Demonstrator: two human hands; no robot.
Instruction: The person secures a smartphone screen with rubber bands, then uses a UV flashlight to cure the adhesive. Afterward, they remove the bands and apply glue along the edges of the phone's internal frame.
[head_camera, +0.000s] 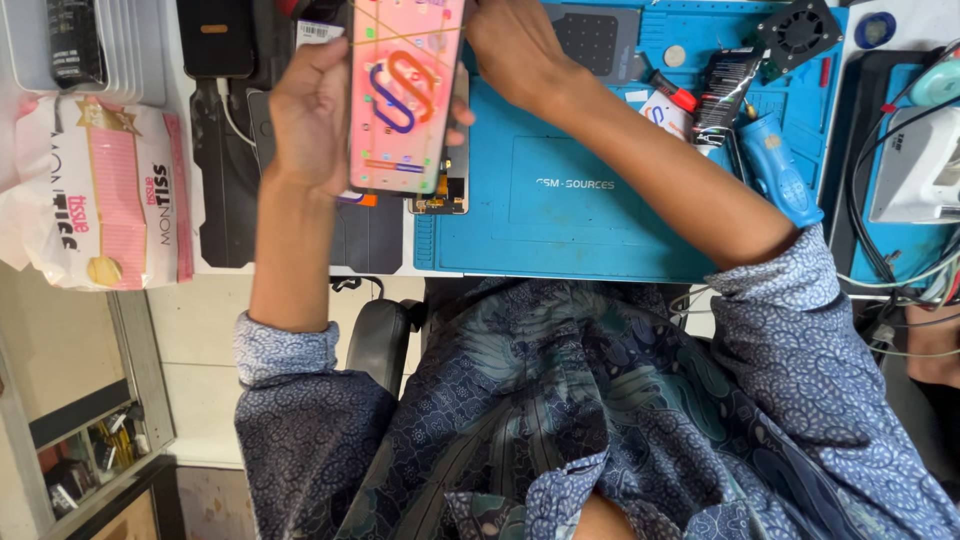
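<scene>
Fingers of left hand (312, 120) and right hand (512, 45) clasp the pink phone screen (405, 90).

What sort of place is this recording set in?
Most likely a phone repair bench. A blue repair mat covers the desk, the left hand and right hand hold a phone screen panel, and a small fan and blue tool lie nearby.
</scene>
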